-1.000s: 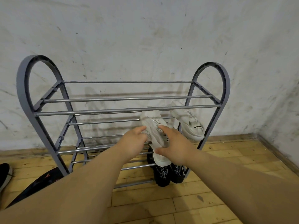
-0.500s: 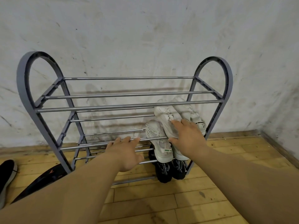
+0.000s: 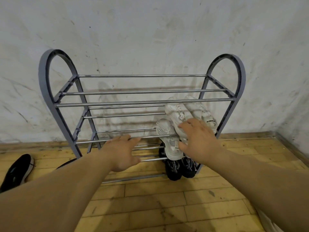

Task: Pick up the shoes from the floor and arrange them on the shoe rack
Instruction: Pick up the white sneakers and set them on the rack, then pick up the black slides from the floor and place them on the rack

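Observation:
A grey shoe rack [image 3: 143, 102] with metal bars stands against the wall. White sneakers sit at its right end: a pair [image 3: 177, 111] on the second tier and one [image 3: 168, 141] lower, tilted toe up. A black pair [image 3: 180, 168] rests on the bottom tier. My right hand [image 3: 199, 139] lies with spread fingers on the white sneakers. My left hand [image 3: 122, 151] hovers open in front of the third tier's bar. A black shoe [image 3: 16, 171] lies on the floor at the far left.
A second dark shoe [image 3: 66, 164] peeks out beside the rack's left leg. The floor [image 3: 150, 206] is yellow wooden boards. A stained white wall stands behind, with a corner at the right.
My left hand let go of the white sneaker and dropped to the lower bar. My right hand pushed the sneaker back onto the second tier and now lies spread on it.

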